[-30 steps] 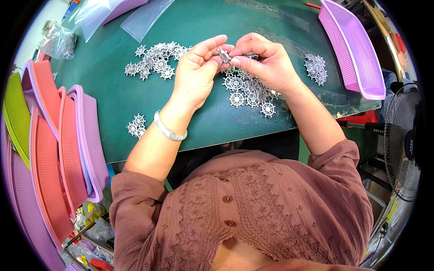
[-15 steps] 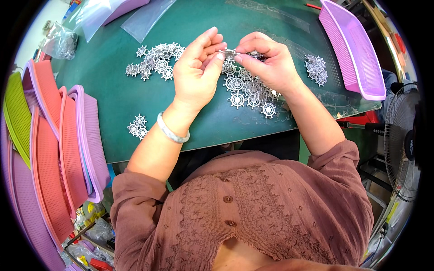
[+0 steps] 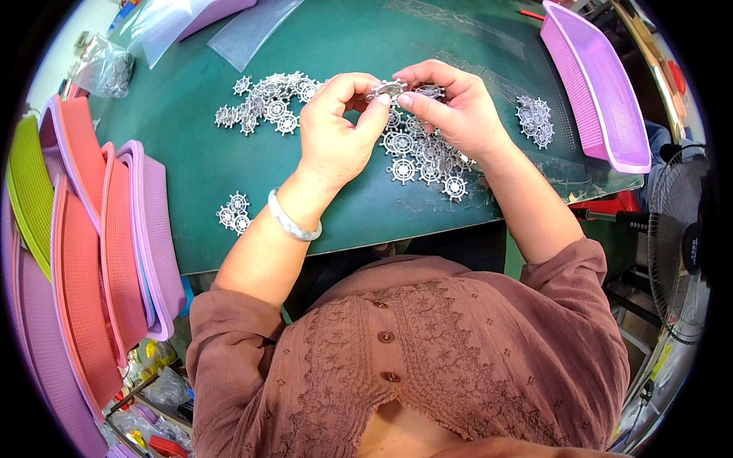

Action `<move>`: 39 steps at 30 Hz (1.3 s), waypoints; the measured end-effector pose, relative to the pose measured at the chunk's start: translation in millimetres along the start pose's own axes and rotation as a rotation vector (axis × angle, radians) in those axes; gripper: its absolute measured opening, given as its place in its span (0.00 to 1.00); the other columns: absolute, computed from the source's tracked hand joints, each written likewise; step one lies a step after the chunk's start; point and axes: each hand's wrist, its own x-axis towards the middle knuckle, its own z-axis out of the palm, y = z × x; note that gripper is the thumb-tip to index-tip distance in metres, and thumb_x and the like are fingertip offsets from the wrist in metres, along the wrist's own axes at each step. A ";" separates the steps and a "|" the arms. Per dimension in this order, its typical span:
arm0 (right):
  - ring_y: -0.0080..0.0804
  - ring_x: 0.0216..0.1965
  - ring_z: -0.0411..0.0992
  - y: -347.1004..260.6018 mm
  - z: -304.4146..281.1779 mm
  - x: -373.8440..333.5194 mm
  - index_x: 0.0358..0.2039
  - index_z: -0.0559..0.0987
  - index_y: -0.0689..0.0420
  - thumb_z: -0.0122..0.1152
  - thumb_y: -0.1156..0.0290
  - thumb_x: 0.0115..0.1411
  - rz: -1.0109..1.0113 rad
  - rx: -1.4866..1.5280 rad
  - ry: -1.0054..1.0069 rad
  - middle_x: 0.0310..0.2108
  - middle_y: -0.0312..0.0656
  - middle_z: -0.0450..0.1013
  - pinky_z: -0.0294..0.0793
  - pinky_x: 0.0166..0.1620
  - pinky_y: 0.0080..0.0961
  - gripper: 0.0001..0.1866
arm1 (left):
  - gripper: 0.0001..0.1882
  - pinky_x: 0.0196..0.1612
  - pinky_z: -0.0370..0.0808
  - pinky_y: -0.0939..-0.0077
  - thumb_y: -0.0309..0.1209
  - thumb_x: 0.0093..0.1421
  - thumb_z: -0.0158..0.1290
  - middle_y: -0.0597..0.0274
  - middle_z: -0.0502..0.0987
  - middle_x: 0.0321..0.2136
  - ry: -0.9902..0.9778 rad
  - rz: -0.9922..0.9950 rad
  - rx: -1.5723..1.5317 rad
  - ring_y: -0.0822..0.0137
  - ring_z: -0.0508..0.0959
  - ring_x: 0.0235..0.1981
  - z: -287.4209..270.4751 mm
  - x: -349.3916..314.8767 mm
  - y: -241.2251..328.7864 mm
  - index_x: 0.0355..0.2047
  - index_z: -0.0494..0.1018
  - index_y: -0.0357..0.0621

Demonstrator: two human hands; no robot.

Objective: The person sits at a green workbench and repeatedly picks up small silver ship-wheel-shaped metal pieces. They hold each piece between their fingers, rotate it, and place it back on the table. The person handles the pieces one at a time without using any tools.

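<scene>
Between my two hands is a small silver ship's-wheel charm point(image 3: 390, 89), raised over the green table. My left hand point(image 3: 341, 126) pinches its left edge between thumb and fingers. My right hand point(image 3: 456, 107) grips its right edge the same way. Below my hands a pile of similar ship's-wheel charms point(image 3: 427, 156) lies on the tabletop, partly hidden by the right hand. Another heap of these charms point(image 3: 273, 103) spreads out left of my left hand. A few more charms point(image 3: 234, 214) lie near the left front, and a small cluster point(image 3: 534, 122) sits at the right.
A purple basket point(image 3: 595, 88) stands at the table's right edge. Stacked pink, purple and green baskets point(image 3: 114, 244) line the left side. Clear plastic bags point(image 3: 252, 34) lie at the back of the green table point(image 3: 198, 168). A fan point(image 3: 676, 244) is at the far right.
My left fingers, straighter before, have curled in to pinch the charm. The charm is tilted differently, its face turned more toward me. The piles look unchanged.
</scene>
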 end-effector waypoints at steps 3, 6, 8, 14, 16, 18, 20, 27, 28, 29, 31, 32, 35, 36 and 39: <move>0.11 0.19 0.63 -0.1 0.7 -0.3 0.36 0.75 0.59 0.61 0.72 0.50 -0.012 0.019 -0.002 0.24 0.31 0.70 0.62 0.20 0.09 0.12 | 0.04 0.26 0.70 0.86 0.22 0.48 0.53 0.67 0.72 0.20 0.008 -0.029 0.027 0.80 0.71 0.22 0.8 -1.2 0.8 0.26 0.70 0.38; 0.11 0.19 0.63 -1.4 1.1 -1.0 0.35 0.76 0.59 0.60 0.72 0.50 -0.013 0.011 -0.014 0.24 0.30 0.70 0.62 0.20 0.09 0.11 | 0.04 0.23 0.68 0.87 0.22 0.48 0.52 0.68 0.72 0.18 0.024 -0.092 0.013 0.81 0.70 0.20 2.8 -2.6 4.7 0.25 0.68 0.39; 0.11 0.19 0.63 -1.6 0.5 -1.1 0.34 0.76 0.59 0.60 0.72 0.50 -0.022 -0.013 -0.020 0.25 0.30 0.69 0.62 0.21 0.09 0.10 | 0.04 0.22 0.68 0.88 0.21 0.47 0.52 0.68 0.71 0.18 0.007 -0.069 0.062 0.81 0.70 0.19 1.8 -2.2 7.2 0.25 0.68 0.39; 0.12 0.19 0.63 3.3 -0.4 0.1 0.30 0.78 0.59 0.60 0.71 0.51 -0.057 -0.032 -0.016 0.26 0.31 0.68 0.62 0.21 0.10 0.07 | 0.04 0.21 0.67 0.89 0.21 0.47 0.52 0.69 0.70 0.18 -0.009 0.002 0.103 0.82 0.68 0.19 0.7 -1.0 8.6 0.25 0.68 0.39; 0.13 0.19 0.63 3.4 -0.5 0.2 0.30 0.78 0.59 0.60 0.71 0.51 -0.059 -0.038 -0.016 0.26 0.31 0.68 0.62 0.20 0.10 0.07 | 0.04 0.21 0.67 0.89 0.21 0.47 0.52 0.69 0.70 0.18 -0.009 0.007 0.105 0.82 0.68 0.18 0.7 -0.9 8.8 0.25 0.68 0.39; 0.13 0.19 0.63 3.4 -0.5 0.3 0.30 0.78 0.59 0.60 0.71 0.51 -0.060 -0.036 -0.017 0.26 0.31 0.68 0.62 0.20 0.10 0.07 | 0.04 0.22 0.67 0.88 0.21 0.47 0.52 0.69 0.70 0.19 -0.011 0.002 0.097 0.82 0.68 0.19 0.2 -0.9 9.1 0.25 0.69 0.39; 0.13 0.19 0.63 2.9 -0.5 0.2 0.30 0.78 0.60 0.60 0.71 0.51 -0.047 -0.030 -0.016 0.26 0.31 0.68 0.62 0.20 0.10 0.07 | 0.04 0.22 0.66 0.88 0.21 0.47 0.52 0.69 0.70 0.19 -0.009 0.000 0.079 0.82 0.68 0.19 0.2 -0.6 7.7 0.26 0.69 0.39; 0.13 0.17 0.62 2.1 -0.9 0.5 0.29 0.77 0.60 0.59 0.71 0.51 0.030 0.016 -0.036 0.24 0.32 0.69 0.61 0.19 0.11 0.07 | 0.05 0.24 0.66 0.89 0.23 0.49 0.53 0.71 0.70 0.20 -0.016 -0.069 -0.043 0.82 0.67 0.21 -0.4 -0.9 2.6 0.28 0.70 0.39; 0.13 0.17 0.61 2.0 -1.1 0.4 0.29 0.77 0.61 0.59 0.70 0.51 0.036 0.027 -0.041 0.23 0.32 0.69 0.61 0.19 0.11 0.07 | 0.05 0.24 0.66 0.89 0.23 0.49 0.53 0.71 0.70 0.20 -0.017 -0.089 -0.066 0.82 0.67 0.21 -0.4 -1.0 2.6 0.28 0.70 0.38; 0.13 0.17 0.62 2.0 -1.6 0.5 0.29 0.77 0.61 0.59 0.70 0.51 0.060 0.052 -0.050 0.22 0.32 0.68 0.61 0.19 0.11 0.08 | 0.05 0.24 0.66 0.89 0.23 0.50 0.53 0.72 0.70 0.20 -0.018 -0.110 -0.088 0.82 0.67 0.21 -0.4 -1.0 2.7 0.28 0.71 0.38; 0.14 0.17 0.62 2.1 -2.8 0.9 0.29 0.76 0.62 0.59 0.70 0.51 0.109 0.102 -0.069 0.21 0.32 0.68 0.61 0.19 0.12 0.08 | 0.05 0.25 0.67 0.89 0.24 0.51 0.52 0.71 0.70 0.21 -0.027 -0.149 -0.126 0.82 0.68 0.22 -0.7 -1.0 3.0 0.29 0.71 0.38; 0.14 0.17 0.62 2.3 -3.5 1.3 0.29 0.76 0.63 0.59 0.71 0.51 0.125 0.145 -0.082 0.21 0.33 0.68 0.61 0.19 0.12 0.08 | 0.05 0.25 0.67 0.88 0.24 0.52 0.52 0.70 0.71 0.21 -0.034 -0.168 -0.140 0.81 0.68 0.22 -1.0 -0.7 3.5 0.30 0.71 0.38; 0.17 0.18 0.63 2.1 -5.1 2.3 0.29 0.76 0.65 0.58 0.72 0.51 0.166 0.274 -0.102 0.22 0.35 0.69 0.61 0.19 0.13 0.08 | 0.05 0.28 0.69 0.86 0.25 0.55 0.48 0.66 0.72 0.24 -0.074 -0.310 -0.221 0.78 0.71 0.24 -3.2 0.6 9.5 0.33 0.70 0.37; 0.18 0.18 0.63 1.5 -4.9 2.6 0.29 0.75 0.65 0.58 0.72 0.51 0.176 0.316 -0.097 0.22 0.36 0.69 0.61 0.19 0.14 0.08 | 0.06 0.29 0.69 0.85 0.25 0.56 0.47 0.64 0.73 0.25 -0.090 -0.372 -0.255 0.76 0.72 0.25 -4.1 1.1 11.1 0.34 0.70 0.37; 0.19 0.19 0.64 -0.1 -4.7 3.0 0.29 0.75 0.66 0.57 0.73 0.51 0.213 0.374 -0.083 0.24 0.39 0.70 0.61 0.19 0.14 0.08 | 0.08 0.27 0.71 0.83 0.27 0.58 0.46 0.62 0.74 0.25 -0.098 -0.496 -0.431 0.73 0.74 0.24 -6.3 3.0 11.0 0.34 0.71 0.36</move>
